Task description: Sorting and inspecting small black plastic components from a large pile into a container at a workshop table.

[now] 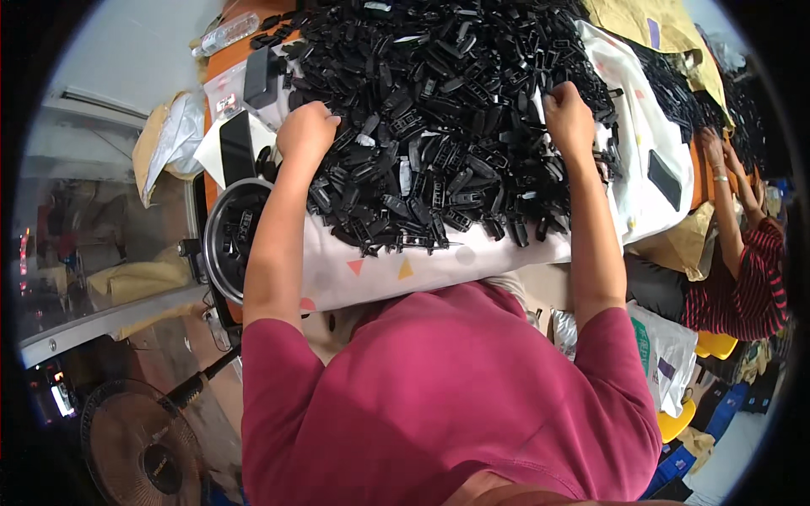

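Note:
A broad heap of small, elongated black plastic clip-like pieces (439,126) covers most of the table in front of me. At the heap's left side is my left hand (305,131), closed with its fingers curled; whatever is in them is hidden. Over on the right side, my right hand (569,118) is closed too, fingers bent down toward the pieces, and I cannot make out what they grip. Beneath the heap lies a white cloth (380,282) with coloured shapes. By my left forearm stands a round metal bowl (211,253) with black pieces in it.
A dark phone-like slab (236,150), a grey box (260,76) and a clear bottle (229,35) lie at the left. Another dark slab (664,180) rests on the cloth's right side. A fan (143,447) stands lower left. At far right, a co-worker's hands (713,150) touch another black heap.

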A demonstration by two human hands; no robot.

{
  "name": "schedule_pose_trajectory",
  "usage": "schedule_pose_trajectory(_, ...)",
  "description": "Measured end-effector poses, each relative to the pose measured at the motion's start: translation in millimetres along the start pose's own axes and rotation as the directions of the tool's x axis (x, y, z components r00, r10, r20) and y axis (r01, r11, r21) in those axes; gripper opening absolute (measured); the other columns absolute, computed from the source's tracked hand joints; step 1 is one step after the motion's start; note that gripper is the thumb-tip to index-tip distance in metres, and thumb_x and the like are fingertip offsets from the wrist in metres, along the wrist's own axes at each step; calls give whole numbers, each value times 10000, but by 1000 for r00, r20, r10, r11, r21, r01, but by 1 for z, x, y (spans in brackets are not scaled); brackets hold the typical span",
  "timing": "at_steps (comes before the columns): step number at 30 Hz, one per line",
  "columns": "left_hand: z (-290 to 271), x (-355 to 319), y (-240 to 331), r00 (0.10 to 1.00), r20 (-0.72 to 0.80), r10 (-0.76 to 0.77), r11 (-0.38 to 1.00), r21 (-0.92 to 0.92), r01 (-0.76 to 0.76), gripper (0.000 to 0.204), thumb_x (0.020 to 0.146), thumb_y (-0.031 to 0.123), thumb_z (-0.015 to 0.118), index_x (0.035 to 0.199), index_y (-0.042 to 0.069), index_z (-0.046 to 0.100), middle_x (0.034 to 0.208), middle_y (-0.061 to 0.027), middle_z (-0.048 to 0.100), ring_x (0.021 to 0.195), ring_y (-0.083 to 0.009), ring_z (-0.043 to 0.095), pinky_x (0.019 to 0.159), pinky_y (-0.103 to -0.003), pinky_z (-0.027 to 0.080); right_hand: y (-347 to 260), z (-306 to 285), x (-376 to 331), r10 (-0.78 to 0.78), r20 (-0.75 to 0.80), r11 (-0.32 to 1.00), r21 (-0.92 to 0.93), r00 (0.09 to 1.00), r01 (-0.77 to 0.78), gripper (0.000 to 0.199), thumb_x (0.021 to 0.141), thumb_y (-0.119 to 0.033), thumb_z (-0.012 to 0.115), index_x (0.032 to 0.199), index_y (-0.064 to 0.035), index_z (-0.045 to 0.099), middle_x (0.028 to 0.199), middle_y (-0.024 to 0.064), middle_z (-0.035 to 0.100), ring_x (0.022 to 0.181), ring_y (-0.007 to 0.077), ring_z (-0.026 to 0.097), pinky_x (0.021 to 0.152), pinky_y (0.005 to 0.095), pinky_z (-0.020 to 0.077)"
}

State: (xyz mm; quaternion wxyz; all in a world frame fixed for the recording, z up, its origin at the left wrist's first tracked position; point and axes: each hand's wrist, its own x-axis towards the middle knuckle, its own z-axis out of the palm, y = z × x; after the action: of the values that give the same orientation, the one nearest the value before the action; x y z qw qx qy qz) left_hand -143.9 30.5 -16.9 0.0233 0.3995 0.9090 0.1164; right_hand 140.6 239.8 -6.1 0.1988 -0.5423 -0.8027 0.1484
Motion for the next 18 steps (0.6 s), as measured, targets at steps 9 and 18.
schedule_pose_trajectory(9, -32, -66, 112, 937, 82, 339, 7, -996, 84, 336, 759, 74, 658, 1063, -4, 541, 834, -57, 557, 584, -70, 487, 548, -177, 414, -78, -12, -63, -467, -298, 667, 499, 833, 552, 188, 774, -52, 580, 954, -4, 550, 759, 50, 547, 653, 127, 514, 576, 244, 427)
schedule_pose_trajectory(18, -33, -69, 117, 961, -36, 273, -54, -998, -22, 273, 769, 83, 653, 1025, 12, 591, 771, -3, 558, 605, -53, 483, 539, -172, 401, -76, -46, -87, -587, 97, 548, 778, 804, 306, 317, 844, 11, 482, 1151, -60, 513, 975, 56, 543, 698, 63, 519, 541, 179, 440)
